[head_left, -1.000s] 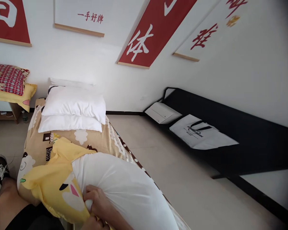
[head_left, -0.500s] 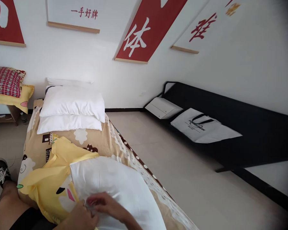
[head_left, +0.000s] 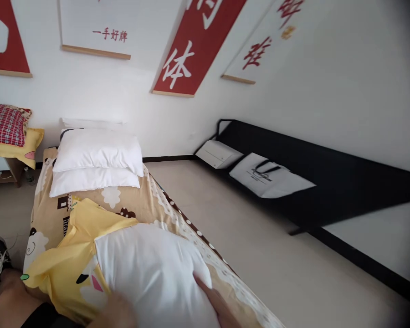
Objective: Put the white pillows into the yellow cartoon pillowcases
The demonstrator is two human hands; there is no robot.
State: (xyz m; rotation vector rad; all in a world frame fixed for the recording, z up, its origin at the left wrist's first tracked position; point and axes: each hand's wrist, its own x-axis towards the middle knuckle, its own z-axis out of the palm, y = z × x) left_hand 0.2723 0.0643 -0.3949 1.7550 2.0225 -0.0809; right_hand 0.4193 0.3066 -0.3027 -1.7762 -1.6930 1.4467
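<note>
A white pillow (head_left: 153,269) lies on the bed in front of me, its far left end inside a yellow pillowcase (head_left: 66,269) with a cartoon face. At the pillowcase's near edge is my left hand (head_left: 118,312), closed on the fabric and smeared by motion. My right hand (head_left: 213,296) rests along the pillow's right side with a finger stretched out. Its other fingers are mostly hidden, and the lower parts of both hands run off the bottom of the view.
Two stacked white pillows (head_left: 97,155) lie at the bed's head. A black folding cot (head_left: 345,182) on the right bears a white bag (head_left: 269,180) and a white box (head_left: 218,154). Plaid and yellow cushions (head_left: 8,125) sit on a cabinet at left. A bare leg (head_left: 12,296) is at lower left.
My right hand has left the pillowcase edge beside my left hand and moved right to the pillow's far side. My left hand stays at the pillowcase edge. The view has shifted slightly.
</note>
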